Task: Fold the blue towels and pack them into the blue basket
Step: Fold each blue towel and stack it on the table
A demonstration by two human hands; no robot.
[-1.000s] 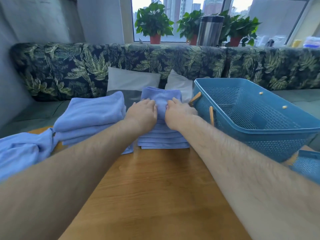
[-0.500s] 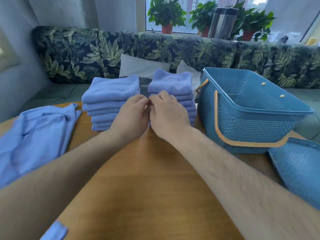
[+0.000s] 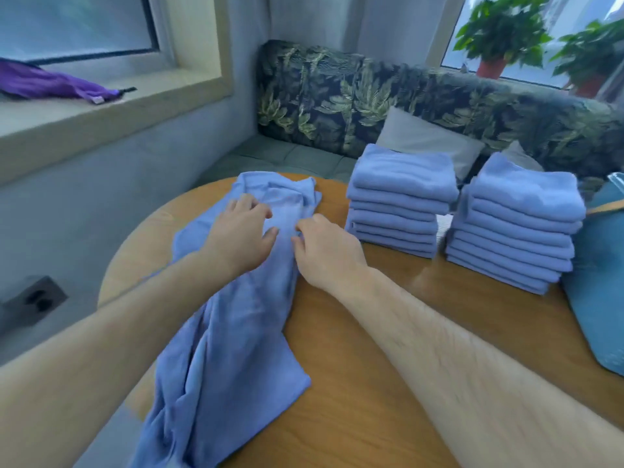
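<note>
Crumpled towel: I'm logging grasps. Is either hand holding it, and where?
The right hand seems to pinch the crumpled towel at its right edge near the far end; the left hand only rests on top.

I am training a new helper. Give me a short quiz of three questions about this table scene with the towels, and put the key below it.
1. True or false: the left hand and the right hand both rest on the stacks of folded blue cloth towels.
2. How many such stacks stand on the round wooden table? A) one B) two C) four
3. Fill in: the teal-blue plastic basket stands at the table's ____ edge.
Key: 1 false, both hands are on the crumpled unfolded blue towel. 2 B. 3 right.
</note>
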